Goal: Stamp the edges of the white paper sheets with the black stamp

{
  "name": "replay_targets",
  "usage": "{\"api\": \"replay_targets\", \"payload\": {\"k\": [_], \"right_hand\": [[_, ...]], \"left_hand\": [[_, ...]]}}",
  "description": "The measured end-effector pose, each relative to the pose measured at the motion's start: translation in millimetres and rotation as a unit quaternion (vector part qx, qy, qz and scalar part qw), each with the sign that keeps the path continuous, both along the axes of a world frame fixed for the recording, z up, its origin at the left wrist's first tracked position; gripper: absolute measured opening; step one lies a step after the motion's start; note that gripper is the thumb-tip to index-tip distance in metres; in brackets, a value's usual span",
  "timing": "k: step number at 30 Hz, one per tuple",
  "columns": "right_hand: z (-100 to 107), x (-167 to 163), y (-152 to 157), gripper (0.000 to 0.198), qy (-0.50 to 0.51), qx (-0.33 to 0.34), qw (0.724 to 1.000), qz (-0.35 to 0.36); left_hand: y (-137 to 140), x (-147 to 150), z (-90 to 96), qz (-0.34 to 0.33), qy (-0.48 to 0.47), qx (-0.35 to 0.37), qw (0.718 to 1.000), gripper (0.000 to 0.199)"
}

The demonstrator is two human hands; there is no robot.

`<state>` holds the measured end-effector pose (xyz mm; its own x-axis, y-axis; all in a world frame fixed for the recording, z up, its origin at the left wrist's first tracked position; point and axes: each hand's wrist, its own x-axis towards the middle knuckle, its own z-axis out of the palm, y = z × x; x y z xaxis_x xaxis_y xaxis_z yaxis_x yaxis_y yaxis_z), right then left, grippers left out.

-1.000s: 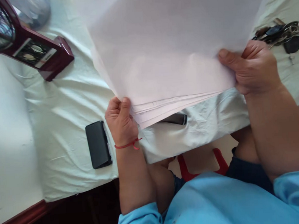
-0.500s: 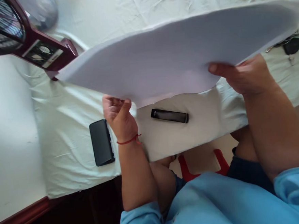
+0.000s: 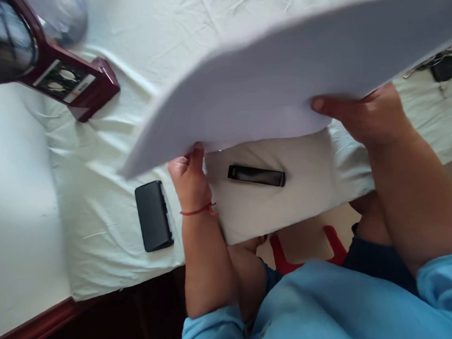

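A large white sheet of paper (image 3: 266, 84) is held up over the cloth-covered surface, its far edge bowed upward. My left hand (image 3: 191, 173), with a red string at the wrist, is closed on its near edge, thumb on top. Farther right, my right hand (image 3: 373, 112) grips the same near edge, its thumb lying flat on the paper and its other fingers hidden beneath. Just below the sheet lies a black stapler-like bar (image 3: 256, 175), on a beige patch (image 3: 290, 201) between my forearms. Neither hand touches it.
A dark phone-like case (image 3: 154, 216) lies left of my left wrist. At the upper left stands a maroon fan (image 3: 89, 88) beside a clear plastic bag (image 3: 62, 18). Keys with a black fob (image 3: 445, 68) lie at the right. A red stool (image 3: 282, 253) shows below the edge.
My left hand has moved slightly right and turned more upright. The sheet's left end has swung away from the fan, toward me and right. My right hand has hardly moved.
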<state>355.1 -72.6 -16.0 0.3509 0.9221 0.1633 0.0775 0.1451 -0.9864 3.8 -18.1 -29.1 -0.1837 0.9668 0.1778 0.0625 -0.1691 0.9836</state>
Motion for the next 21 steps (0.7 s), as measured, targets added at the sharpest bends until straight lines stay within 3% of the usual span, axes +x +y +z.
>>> {"api": "replay_targets", "payload": {"k": [2,4,7,11,16,21], "right_hand": [[1.0,1.0,-3.5,0.068,-0.039,-0.01,0.999,0.02],[1.8,1.4,-6.8,0.062,-0.057,-0.013,0.998,0.013],[1.8,2.6,-9.6,0.059,-0.074,-0.01,0.997,-0.002],[-0.9,3.6,-6.9,0.058,-0.09,-0.039,0.995,0.019],[-1.2,-1.7,2.2,0.063,-0.006,0.006,0.999,0.042],[1.8,-2.0,5.6,0.054,0.065,0.036,0.997,-0.012]], "left_hand": [[-1.1,-0.7,-0.7,0.016,0.017,-0.03,0.999,0.018],[-1.6,-0.5,-0.1,0.02,0.005,-0.002,1.0,0.015],[-1.1,-0.6,-0.1,-0.008,-0.002,0.046,0.999,0.024],[0.5,-4.1,-6.9,-0.015,0.037,-0.014,0.999,0.041],[0.4,-3.7,-7.3,-0.016,0.0,-0.026,1.0,0.055],[-4.8,9.4,8.6,-0.015,-0.057,-0.033,0.998,0.058]]}}
